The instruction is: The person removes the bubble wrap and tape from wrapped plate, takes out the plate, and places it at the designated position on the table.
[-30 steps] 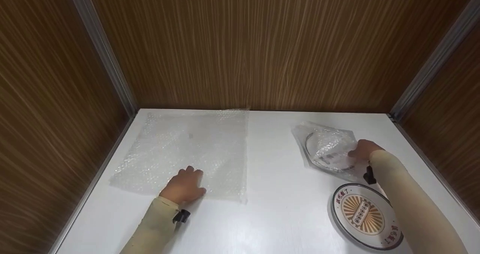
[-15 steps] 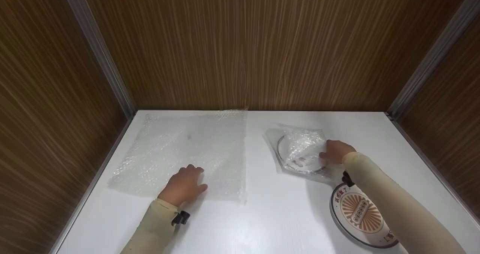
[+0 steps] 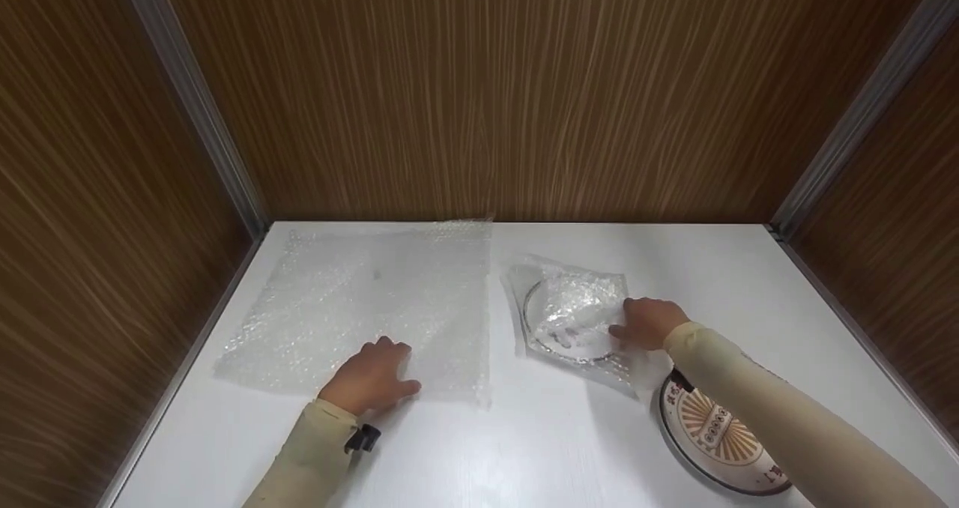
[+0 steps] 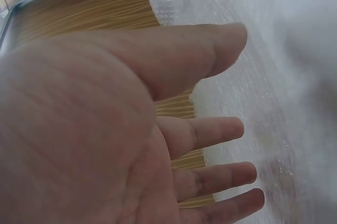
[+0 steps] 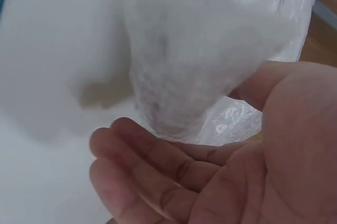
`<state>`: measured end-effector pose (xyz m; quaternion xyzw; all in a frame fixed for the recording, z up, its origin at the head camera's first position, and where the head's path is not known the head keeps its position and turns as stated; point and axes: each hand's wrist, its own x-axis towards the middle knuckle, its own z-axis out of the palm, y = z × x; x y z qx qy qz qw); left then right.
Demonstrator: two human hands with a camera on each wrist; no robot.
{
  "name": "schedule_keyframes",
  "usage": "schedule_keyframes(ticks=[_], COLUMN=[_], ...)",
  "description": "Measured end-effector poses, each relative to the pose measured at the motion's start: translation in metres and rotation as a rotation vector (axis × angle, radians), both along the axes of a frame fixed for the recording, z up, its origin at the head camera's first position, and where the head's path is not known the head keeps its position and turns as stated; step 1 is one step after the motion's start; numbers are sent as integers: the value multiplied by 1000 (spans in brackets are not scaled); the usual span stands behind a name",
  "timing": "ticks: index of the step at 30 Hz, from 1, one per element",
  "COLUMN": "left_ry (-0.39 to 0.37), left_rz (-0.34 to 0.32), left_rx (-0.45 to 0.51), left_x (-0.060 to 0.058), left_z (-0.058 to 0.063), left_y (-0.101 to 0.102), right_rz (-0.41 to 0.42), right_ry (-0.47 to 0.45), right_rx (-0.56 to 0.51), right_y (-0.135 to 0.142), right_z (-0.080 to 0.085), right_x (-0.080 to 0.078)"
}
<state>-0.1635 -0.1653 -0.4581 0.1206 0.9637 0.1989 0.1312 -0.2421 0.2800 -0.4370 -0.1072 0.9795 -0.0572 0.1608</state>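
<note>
A plate wrapped in clear bubble wrap [image 3: 573, 309], its dark rim showing through, is right of the middle in the head view. My right hand [image 3: 650, 324] grips its right side, thumb on one face and fingers underneath; in the right wrist view the loose wrapping [image 5: 179, 71] lies between them. A flat sheet of bubble wrap [image 3: 337, 298] covers the table's left part. At its front edge my left hand [image 3: 368, 379] has its fingers and thumb spread, holding nothing. In the left wrist view the sheet [image 4: 253, 92] stretches beyond those fingertips.
Under my right forearm lies a bare round plate [image 3: 704, 448] with an orange sunburst and dark rim, partly hidden. Brown wood-grain panels [image 3: 487, 103] enclose the white table [image 3: 494, 455] at the back and both sides.
My right hand has brought the wrapped plate leftward, from the right side toward the bubble wrap sheet. My left hand has stayed nearly still.
</note>
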Motion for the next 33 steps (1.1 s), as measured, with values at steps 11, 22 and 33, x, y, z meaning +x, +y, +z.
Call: schedule_keyframes(ticks=[11, 22, 33], left_ry=[34, -4, 5], left_rz=[-13, -8, -40], left_rx=[-22, -30, -55], left_x=[-4, -5, -5], left_z=[1, 1, 2], left_y=[-1, 1, -1], right_rz=[45, -192, -330], right_ry=[62, -154, -384], right_rx=[19, -338, -505], right_y=[3, 22, 30], right_z=[7, 2, -10], right_x=[10, -31, -47])
